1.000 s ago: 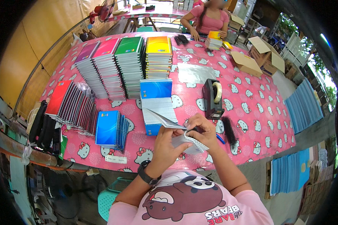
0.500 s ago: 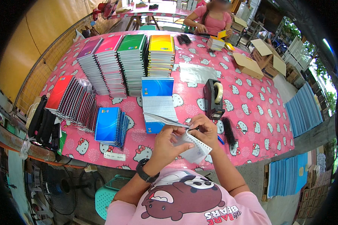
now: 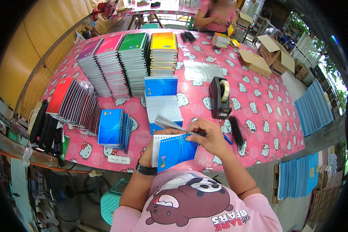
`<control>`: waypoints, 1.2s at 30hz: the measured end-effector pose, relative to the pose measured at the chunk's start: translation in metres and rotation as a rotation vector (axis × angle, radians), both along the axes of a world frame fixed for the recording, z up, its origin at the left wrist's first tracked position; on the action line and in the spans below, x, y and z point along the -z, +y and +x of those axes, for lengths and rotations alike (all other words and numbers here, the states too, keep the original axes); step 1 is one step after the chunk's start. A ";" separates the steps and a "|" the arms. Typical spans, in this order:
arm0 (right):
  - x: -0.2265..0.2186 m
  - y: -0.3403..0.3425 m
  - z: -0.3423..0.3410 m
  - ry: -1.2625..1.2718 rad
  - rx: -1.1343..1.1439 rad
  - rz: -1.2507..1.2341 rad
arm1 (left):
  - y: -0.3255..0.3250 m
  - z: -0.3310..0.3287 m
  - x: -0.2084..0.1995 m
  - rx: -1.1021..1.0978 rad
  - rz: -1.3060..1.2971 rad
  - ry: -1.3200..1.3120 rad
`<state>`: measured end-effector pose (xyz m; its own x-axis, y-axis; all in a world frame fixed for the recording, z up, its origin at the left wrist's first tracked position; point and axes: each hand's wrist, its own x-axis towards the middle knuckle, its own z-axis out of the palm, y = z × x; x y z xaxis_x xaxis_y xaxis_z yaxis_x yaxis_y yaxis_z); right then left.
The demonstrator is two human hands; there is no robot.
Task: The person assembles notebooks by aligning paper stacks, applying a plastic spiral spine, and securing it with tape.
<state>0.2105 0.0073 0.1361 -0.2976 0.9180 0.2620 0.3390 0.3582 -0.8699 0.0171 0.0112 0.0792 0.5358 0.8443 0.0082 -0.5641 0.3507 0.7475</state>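
View: head.
Blue notebook (image 3: 178, 152): held over the middle of the tabletop (image 3: 266, 145)'s near edge, cover and white pages tilted, holes along the upper side, a folded-back sheaf leaning away above it.
Right hand (image 3: 210, 137): grip pinched on the notebook's holed edge at its upper right corner, thumb on the cover; a dark coil shows at the fingers.
Left hand (image 3: 147, 154): grip grasping the notebook from behind and within, fingers mostly hidden; black watch (image 3: 146, 169) at the wrist.
Beyond the hands: a pile of white pages and blue covers (image 3: 162, 106), partly under the sheaf.
Right of the hands: blue-handled tool (image 3: 228, 139), partly covered; black coils (image 3: 237, 135); tape dispenser (image 3: 219, 97) farther from the near edge.
Toward the left edge: blue stack (image 3: 111, 127) near the front, red row (image 3: 75, 106) beside it.
Toward the far edge: purple, pink, green and yellow stacks (image 3: 133, 63); clear plastic sheet (image 3: 202, 71) to their right.
Far edge, right part: a co-worker (image 3: 220, 17) in pink beside a yellow-topped stack (image 3: 220, 40).
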 end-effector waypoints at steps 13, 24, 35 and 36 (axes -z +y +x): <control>-0.001 -0.001 -0.005 -0.064 0.028 0.005 | 0.003 0.008 0.005 -0.033 0.040 0.084; 0.011 0.001 0.000 -0.028 0.041 -0.106 | 0.014 -0.075 0.028 -0.723 0.010 0.691; 0.108 0.004 -0.027 -0.472 -0.047 0.161 | -0.013 -0.010 0.074 -0.377 1.060 1.621; 0.123 0.006 -0.025 -0.487 -0.067 0.267 | -0.015 -0.006 0.080 -0.382 1.022 1.659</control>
<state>0.1851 0.0131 0.0130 -0.4976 0.8135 0.3011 0.6479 0.5793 -0.4946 0.0106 -0.0037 -0.0006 0.3514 0.9023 0.2499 0.8428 -0.4211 0.3352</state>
